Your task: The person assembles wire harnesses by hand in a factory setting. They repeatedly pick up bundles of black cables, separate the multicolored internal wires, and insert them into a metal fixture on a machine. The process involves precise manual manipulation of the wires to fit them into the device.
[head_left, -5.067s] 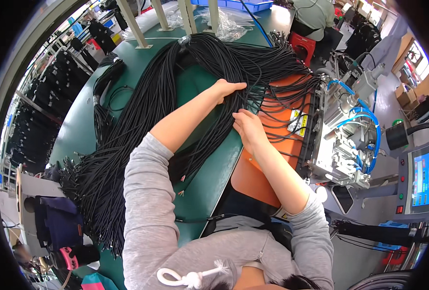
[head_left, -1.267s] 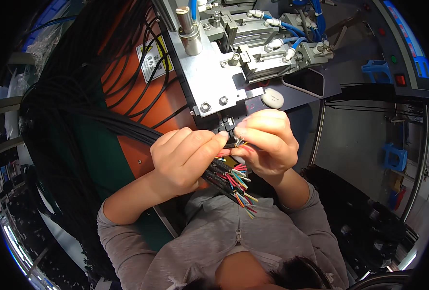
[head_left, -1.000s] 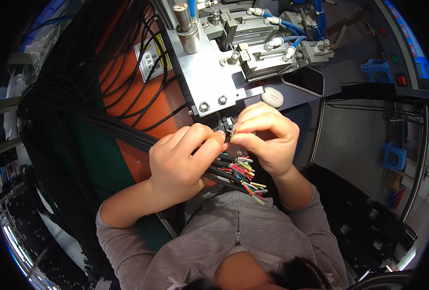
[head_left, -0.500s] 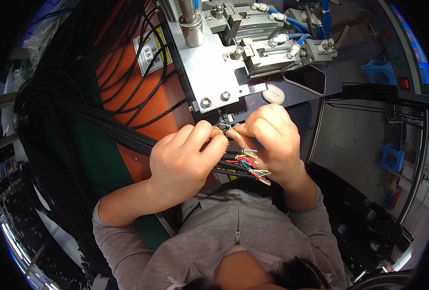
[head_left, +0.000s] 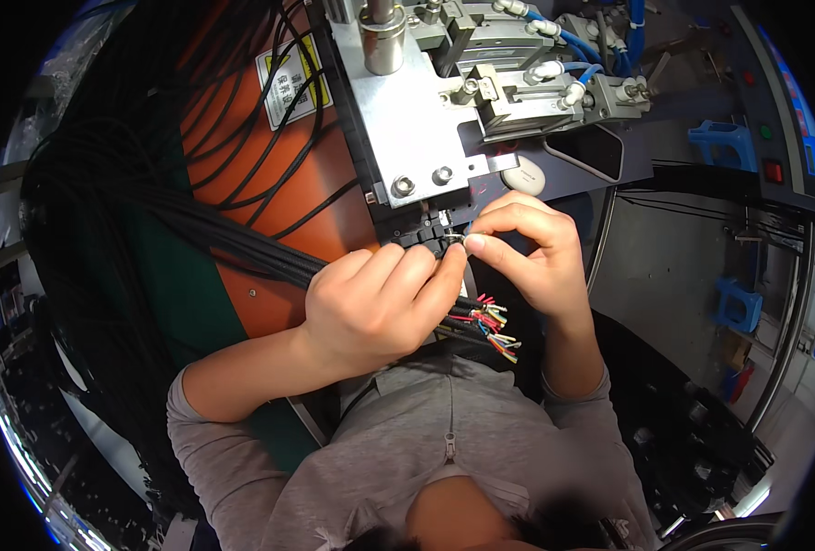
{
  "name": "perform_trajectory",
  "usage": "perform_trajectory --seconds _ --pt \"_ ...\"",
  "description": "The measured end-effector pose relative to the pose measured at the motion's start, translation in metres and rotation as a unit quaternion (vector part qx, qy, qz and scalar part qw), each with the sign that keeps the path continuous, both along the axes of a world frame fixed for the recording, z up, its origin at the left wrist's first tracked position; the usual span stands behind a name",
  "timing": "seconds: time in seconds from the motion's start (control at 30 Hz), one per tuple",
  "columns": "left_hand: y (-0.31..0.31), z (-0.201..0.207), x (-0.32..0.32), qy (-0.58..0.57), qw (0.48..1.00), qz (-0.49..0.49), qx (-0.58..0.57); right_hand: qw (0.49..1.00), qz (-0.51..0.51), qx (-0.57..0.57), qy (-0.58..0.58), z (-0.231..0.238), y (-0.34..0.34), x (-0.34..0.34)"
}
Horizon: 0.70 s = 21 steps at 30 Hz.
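Clasping black cables (head_left: 269, 259), the left hand (head_left: 370, 298) meets the right hand (head_left: 531, 248), tightly pinching fine wires (head_left: 455, 237), while coloured ends (head_left: 492, 319) below the grip appear not yet done.

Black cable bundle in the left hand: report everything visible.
The cable bundle is several slim, black, plastic-looking cables lying close together. It slants down from the picture's upper left, over the orange panel, into the left hand, which grips it. Beyond the hand, its ends fan out, split into red, white, yellow and blue wires.
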<state>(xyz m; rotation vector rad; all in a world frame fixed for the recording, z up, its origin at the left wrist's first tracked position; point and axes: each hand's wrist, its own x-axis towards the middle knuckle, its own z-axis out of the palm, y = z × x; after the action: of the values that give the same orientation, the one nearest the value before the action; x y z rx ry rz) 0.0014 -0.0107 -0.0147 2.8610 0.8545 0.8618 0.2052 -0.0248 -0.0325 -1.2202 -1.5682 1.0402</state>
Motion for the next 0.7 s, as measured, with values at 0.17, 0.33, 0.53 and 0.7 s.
perform_trajectory --seconds 0.17,0.33,0.53,0.7 --pt "0.001 0.0 0.006 0.039 0.998 0.047 -0.005 0.978 -0.064 0.138 -0.14 -0.008 0.009 -0.017" --pt "0.0 0.0 0.007 0.066 0.995 0.078 -0.018 0.974 -0.062 0.143 -0.166 -0.011 0.006 -0.021" --pt "0.001 0.001 0.009 0.07 0.994 0.088 -0.016 0.979 -0.081 0.145 -0.122 -0.025 0.009 -0.021" --pt "0.006 -0.002 0.007 0.047 0.996 0.078 -0.005 0.989 -0.103 -0.084 0.063 -0.025 0.005 -0.023"
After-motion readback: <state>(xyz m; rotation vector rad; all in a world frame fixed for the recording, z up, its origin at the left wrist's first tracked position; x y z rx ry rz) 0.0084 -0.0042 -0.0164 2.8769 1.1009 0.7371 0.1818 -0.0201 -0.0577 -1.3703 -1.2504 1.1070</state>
